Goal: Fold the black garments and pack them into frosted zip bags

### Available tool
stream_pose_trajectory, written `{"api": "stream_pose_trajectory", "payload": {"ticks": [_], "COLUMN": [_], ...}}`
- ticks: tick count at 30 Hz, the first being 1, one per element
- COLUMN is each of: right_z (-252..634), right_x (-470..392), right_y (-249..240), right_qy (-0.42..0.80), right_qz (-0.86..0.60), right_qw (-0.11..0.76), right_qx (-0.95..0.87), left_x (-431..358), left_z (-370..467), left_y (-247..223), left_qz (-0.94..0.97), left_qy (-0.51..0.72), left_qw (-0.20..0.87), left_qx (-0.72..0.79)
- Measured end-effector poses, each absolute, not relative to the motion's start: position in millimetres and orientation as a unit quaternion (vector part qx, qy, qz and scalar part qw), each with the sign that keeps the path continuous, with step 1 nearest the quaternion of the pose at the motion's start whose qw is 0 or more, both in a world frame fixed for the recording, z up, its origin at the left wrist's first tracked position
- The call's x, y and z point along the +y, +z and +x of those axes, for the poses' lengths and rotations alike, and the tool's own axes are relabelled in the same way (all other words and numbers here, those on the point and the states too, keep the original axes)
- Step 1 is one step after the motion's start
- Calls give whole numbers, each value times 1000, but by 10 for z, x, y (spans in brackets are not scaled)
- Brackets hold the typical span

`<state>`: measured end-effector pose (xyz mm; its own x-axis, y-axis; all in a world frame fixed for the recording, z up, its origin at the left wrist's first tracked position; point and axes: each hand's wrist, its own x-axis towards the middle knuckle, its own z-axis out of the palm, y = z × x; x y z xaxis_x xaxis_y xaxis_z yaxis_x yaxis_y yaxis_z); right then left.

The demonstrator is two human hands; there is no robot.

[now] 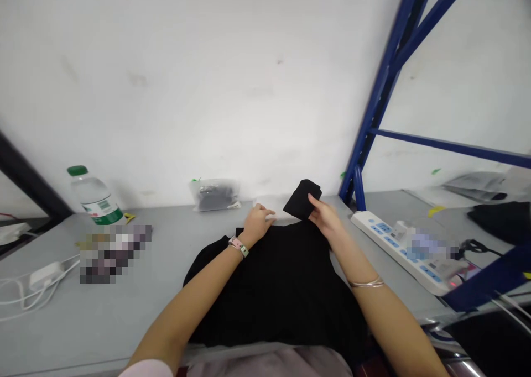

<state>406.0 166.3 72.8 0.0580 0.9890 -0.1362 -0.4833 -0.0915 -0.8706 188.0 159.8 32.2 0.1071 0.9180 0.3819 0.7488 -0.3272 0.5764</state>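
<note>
A black garment lies spread over the table edge in front of me, beneath both forearms. My right hand grips a small folded black cloth and holds it up beyond the garment's far edge, thumb on its near face. Near that same edge is my left hand, its fingers curled in and the fingertips close together. Whatever it may pinch cannot be made out. Behind the hands, a thin white sheet or bag lies on the table against the wall, partly covered by the folded cloth.
On the grey table, a clear packet with dark contents rests by the wall. A green-capped bottle and white cables are at left. At right are a white power strip and a blue rack post.
</note>
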Motion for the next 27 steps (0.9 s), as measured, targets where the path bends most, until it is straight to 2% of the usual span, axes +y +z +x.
{"api": "stream_pose_trajectory", "payload": {"ticks": [6,14,17,21,24,27], "right_z": [4190,4391,4388,4285,4176,4079], "right_x": [1728,1799,1825,1808,1760,1698], "right_y": [783,877,841,779,763,776], "right_qy": [630,625,634,655,667,677], "right_qz": [-376,-286,-278,-274,-272,-268], "right_qw": [641,717,715,694,678,665], "right_qx": [-225,-119,-103,-119,-144,-168], "left_x": [1667,1539,1327,1099,1051,1021], "left_z": [1855,1418,1225,987,860,896], "left_y": [292,636,684,650,629,644], "left_qz": [748,737,755,788,783,743], "left_qy": [333,437,448,401,369,369], "left_qw": [60,17,38,89,98,63], "left_qx": [571,515,478,458,491,554]}}
